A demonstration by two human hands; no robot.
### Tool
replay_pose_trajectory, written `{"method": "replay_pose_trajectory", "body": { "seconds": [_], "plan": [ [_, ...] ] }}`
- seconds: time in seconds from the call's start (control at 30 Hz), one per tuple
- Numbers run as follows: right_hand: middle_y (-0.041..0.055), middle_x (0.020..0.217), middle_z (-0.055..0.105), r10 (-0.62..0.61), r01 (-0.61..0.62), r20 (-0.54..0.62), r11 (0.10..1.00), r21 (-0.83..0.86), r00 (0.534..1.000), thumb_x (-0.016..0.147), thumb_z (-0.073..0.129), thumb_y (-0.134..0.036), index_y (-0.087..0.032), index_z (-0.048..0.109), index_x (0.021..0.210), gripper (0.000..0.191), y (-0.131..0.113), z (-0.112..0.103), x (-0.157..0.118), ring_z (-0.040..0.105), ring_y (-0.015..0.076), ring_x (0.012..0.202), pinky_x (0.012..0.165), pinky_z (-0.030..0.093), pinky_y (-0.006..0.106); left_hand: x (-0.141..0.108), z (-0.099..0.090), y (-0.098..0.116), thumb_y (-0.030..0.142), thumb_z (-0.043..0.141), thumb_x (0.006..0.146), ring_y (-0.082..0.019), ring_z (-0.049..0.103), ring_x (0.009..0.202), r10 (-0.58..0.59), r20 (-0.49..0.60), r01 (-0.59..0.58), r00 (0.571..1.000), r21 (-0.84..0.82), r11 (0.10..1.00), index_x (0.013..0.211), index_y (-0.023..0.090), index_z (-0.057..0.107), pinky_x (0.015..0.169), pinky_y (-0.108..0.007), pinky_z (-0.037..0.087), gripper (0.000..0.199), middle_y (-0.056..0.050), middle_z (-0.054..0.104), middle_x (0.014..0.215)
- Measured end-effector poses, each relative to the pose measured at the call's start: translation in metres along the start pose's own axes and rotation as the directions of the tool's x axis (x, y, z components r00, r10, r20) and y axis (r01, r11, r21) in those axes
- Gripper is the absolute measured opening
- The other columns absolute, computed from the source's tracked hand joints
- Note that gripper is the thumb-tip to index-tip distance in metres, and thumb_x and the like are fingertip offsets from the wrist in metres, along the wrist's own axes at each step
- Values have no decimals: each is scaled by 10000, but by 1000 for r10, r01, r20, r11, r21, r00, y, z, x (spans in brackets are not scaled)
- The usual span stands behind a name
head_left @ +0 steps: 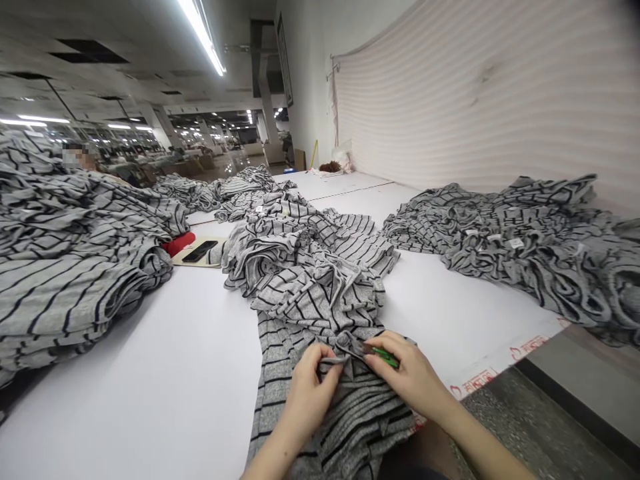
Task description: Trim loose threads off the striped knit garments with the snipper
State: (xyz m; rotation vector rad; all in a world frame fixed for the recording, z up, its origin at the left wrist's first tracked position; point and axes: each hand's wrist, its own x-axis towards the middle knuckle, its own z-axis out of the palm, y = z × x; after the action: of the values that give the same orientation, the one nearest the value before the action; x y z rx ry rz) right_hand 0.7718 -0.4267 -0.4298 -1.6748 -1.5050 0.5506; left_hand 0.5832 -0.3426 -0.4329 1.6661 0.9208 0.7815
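Note:
A grey garment with black stripes (320, 293) lies bunched up in front of me, on top of a layered stack of the same striped fabric (365, 427). My left hand (315, 380) pinches a folded edge of this garment between thumb and fingers. Close beside it, my right hand (400, 367) is closed around a small green-handled tool (386, 357), probably thread snips; its tip is hidden among the fingers and cloth. The right fingertips also touch the garment's edge.
Heaps of striped garments lie on the left (75, 253) and right (520, 247) of the white table (200, 373). A black phone (200, 251) rests near a red item (179, 244). The table's front edge (500, 380) runs at right. A person (80, 157) is behind the left heap.

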Motion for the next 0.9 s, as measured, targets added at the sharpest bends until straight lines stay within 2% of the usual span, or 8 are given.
{"method": "replay_pose_trajectory", "body": {
  "seconds": [0.17,0.33,0.47,0.6,0.67,0.73,0.83,0.9],
  "plan": [
    [42,1003,639,88,-82,-32,986,146,996,888,538,-363,-218,571,1027,203,2,-2,-17,591,208,925,793,465,302,48,15,7,253,526,842,-103,553,650,49,-75,-65,996,-217,974,802,200,474,636,-232,472,84,62,488,690],
    [18,882,628,-43,57,209,996,-63,977,837,587,-206,-222,628,923,96,-25,27,-25,591,189,809,709,436,273,74,17,5,214,519,854,-111,616,673,70,43,-59,997,-216,975,859,132,585,621,-243,500,105,29,562,706],
    [9,799,569,-53,88,219,984,-153,974,789,547,-88,-196,617,767,131,-28,41,-12,565,176,750,672,408,265,48,-9,1,245,506,862,-171,633,871,69,-41,-74,997,-134,988,950,156,605,679,-284,522,159,-45,639,931],
    [-5,790,536,-34,10,155,988,157,987,824,553,-179,-185,576,706,121,-19,33,3,535,162,767,704,399,261,-12,-18,-8,295,575,840,-147,538,652,55,-276,-47,959,38,998,768,198,522,587,-260,441,131,24,550,687],
    [-15,740,533,14,-72,203,956,283,979,835,562,-244,-178,573,700,151,-14,29,7,517,162,745,688,393,261,-37,-9,-11,361,571,843,-142,493,564,20,-184,17,983,197,980,769,207,504,541,-259,386,183,43,522,620],
    [-22,712,538,45,-133,253,930,342,966,843,563,-293,-171,577,724,171,-12,29,8,507,159,729,668,395,255,-49,4,-12,406,559,847,-154,515,602,-30,-89,50,996,228,972,819,207,500,579,-272,394,209,26,561,676],
    [-26,720,541,66,-186,284,889,418,957,825,578,-317,-168,564,747,169,-12,31,4,512,155,740,673,410,246,-42,21,-10,459,581,823,-160,515,657,-103,-63,112,993,148,983,839,205,492,625,-273,405,269,23,547,710],
    [-26,731,544,106,-272,321,804,530,941,791,605,-312,-172,553,776,150,-13,31,1,524,156,750,689,424,248,-32,26,-9,457,567,830,-153,492,648,-114,-73,120,991,84,989,794,205,486,612,-257,402,268,32,501,678]
  ]
}}
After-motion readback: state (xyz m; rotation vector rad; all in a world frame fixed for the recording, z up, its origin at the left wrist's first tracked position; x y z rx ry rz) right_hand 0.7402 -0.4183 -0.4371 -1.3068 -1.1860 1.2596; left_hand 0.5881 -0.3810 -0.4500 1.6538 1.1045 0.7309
